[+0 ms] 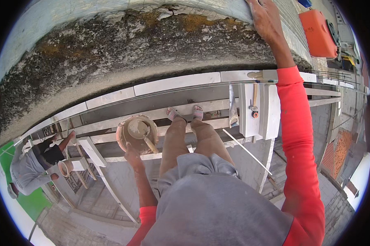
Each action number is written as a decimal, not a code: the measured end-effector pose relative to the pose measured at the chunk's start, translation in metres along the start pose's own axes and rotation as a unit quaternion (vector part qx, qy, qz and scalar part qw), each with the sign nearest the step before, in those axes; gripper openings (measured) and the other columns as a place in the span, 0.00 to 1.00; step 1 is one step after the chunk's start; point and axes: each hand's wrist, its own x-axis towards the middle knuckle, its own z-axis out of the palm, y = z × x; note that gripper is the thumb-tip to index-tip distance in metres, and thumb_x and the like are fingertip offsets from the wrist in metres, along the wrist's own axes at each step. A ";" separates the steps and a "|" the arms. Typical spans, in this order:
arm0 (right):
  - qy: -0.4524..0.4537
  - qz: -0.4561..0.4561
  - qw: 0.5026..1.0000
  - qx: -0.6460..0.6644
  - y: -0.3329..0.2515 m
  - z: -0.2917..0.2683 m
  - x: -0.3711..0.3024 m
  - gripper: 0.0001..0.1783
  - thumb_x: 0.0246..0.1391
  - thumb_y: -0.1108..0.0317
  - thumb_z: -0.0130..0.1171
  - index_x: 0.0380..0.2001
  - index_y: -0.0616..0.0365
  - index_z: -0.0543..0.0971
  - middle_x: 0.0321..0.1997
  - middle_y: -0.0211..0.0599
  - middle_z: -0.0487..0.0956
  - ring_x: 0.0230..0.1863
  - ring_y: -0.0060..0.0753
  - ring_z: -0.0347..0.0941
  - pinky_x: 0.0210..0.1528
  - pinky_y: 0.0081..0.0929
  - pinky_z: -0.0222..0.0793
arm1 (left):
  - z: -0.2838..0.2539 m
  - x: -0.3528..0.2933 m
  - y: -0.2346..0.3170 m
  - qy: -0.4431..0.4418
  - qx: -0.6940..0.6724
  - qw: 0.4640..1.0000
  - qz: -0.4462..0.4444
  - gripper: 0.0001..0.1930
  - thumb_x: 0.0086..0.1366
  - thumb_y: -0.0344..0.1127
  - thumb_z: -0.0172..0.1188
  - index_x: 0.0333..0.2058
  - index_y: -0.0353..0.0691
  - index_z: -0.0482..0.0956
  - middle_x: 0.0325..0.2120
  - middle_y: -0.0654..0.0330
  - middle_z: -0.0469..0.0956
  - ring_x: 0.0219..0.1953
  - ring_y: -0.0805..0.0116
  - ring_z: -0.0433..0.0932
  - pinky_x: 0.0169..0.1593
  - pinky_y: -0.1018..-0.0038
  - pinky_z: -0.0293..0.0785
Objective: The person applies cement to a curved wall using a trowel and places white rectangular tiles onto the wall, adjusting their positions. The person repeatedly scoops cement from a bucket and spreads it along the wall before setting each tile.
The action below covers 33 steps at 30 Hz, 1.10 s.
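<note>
My left hand (132, 156) is closed on the near rim of a round mortar bucket (121, 137), which rests on the wooden scaffold planks by my legs. Inside the bucket lies a round-bladed scoop (138, 128), its wooden handle (151, 145) leaning over the rim to the right of my hand. My right hand (267, 20) reaches far up to the pale upper edge of the weathered concrete ledge (152, 41) and touches it. The picture's upper rim cuts off its fingertips, so their grip is hidden.
Pale blocks (176, 83) run along the ledge, with a taut string beside them. A hammer (254, 102), an orange-ringed tape (254, 115) and a handsaw (233, 108) lie at right. My sandalled feet (185, 112) stand on planks above a drop. A co-worker (33, 164) works at left.
</note>
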 end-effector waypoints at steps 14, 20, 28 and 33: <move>0.170 0.044 0.972 -0.155 0.010 -0.002 -0.022 0.32 0.62 0.42 0.66 0.41 0.67 0.89 0.44 0.55 0.89 0.48 0.60 0.86 0.56 0.50 0.81 | 0.169 -0.069 0.073 -0.317 0.202 0.926 0.036 0.26 0.81 0.47 0.62 0.22 0.51 0.66 0.16 0.73 0.63 0.17 0.78 0.59 0.24 0.71 0.54; 0.347 -0.067 0.936 -0.009 -0.006 0.018 -0.206 0.08 0.53 0.73 0.73 0.30 0.64 0.83 0.30 0.46 0.83 0.28 0.49 0.80 0.33 0.37 0.74 | 0.198 -0.097 0.071 -0.487 0.342 0.796 0.112 0.29 0.82 0.54 0.58 0.25 0.39 0.76 0.19 0.68 0.70 0.23 0.73 0.71 0.30 0.66 0.68; 0.331 0.588 0.604 0.425 -0.027 0.134 -0.444 0.21 0.74 0.52 0.59 0.46 0.64 0.79 0.43 0.43 0.86 0.45 0.36 0.84 0.51 0.36 0.79 | 0.232 -0.149 0.078 -0.623 0.475 0.600 0.162 0.18 0.73 0.44 0.62 0.39 0.31 0.87 0.29 0.49 0.86 0.33 0.61 0.85 0.43 0.60 0.79; 0.359 0.502 0.479 0.625 -0.017 0.139 -0.413 0.25 0.73 0.52 0.55 0.59 0.63 0.75 0.49 0.51 0.84 0.52 0.45 0.84 0.61 0.45 0.77 | 0.213 -0.173 0.104 -0.670 0.464 0.504 0.286 0.15 0.69 0.36 0.62 0.47 0.30 0.85 0.38 0.47 0.89 0.43 0.59 0.88 0.51 0.62 0.81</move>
